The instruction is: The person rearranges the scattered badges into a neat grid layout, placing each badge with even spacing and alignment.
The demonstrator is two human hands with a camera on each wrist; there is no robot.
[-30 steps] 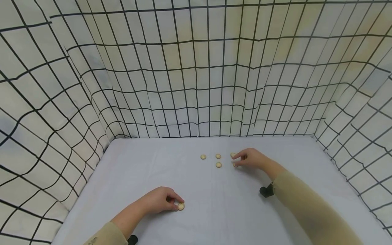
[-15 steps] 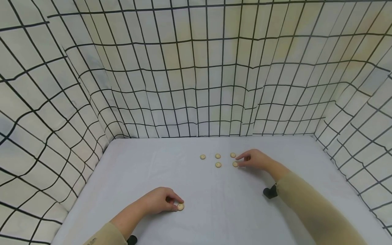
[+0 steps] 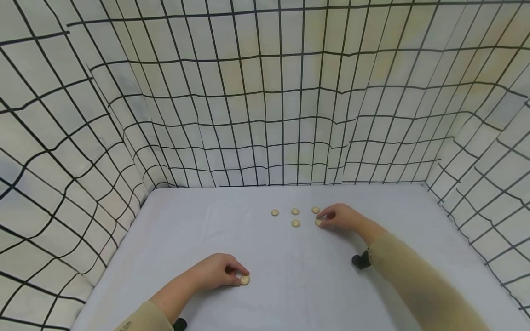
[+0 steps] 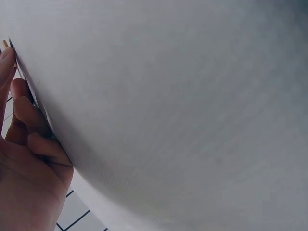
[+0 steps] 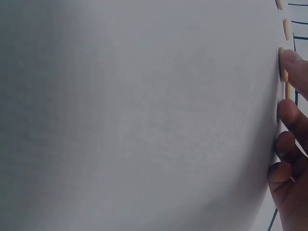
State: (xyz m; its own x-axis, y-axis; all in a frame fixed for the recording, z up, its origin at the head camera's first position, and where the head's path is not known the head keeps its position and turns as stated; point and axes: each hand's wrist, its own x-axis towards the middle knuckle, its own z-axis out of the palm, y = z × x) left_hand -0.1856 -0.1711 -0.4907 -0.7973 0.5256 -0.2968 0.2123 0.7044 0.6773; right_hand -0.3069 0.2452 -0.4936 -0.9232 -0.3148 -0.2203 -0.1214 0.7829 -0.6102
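At the front left of the white table, my left hand (image 3: pixel 215 272) holds a pale round wooden button (image 3: pixel 245 280) by its edge between thumb and forefinger. Only a sliver of that button (image 4: pixel 5 43) shows past the thumb in the left wrist view. Farther back, my right hand (image 3: pixel 341 218) has thumb and forefinger at the near-right button (image 3: pixel 318 222) of a small group. From the right wrist, the thumb (image 5: pixel 291 58) presses against this button (image 5: pixel 282 65), which lies flat on the cloth; the remaining fingers curl loosely at the table surface.
Another button (image 3: pixel 315 210) lies just behind the right fingertips. To the left are a middle back button (image 3: pixel 295 211), a middle front one (image 3: pixel 296 223) and a far-left one (image 3: pixel 275 212). White walls with a black grid (image 3: pixel 273 105) enclose the white table (image 3: pixel 290 294) at back and sides.
My right hand has drawn back from over the rear right button, then come in slightly lower with its fingers closer together at the near-right button. The left hand and its button have stayed still.
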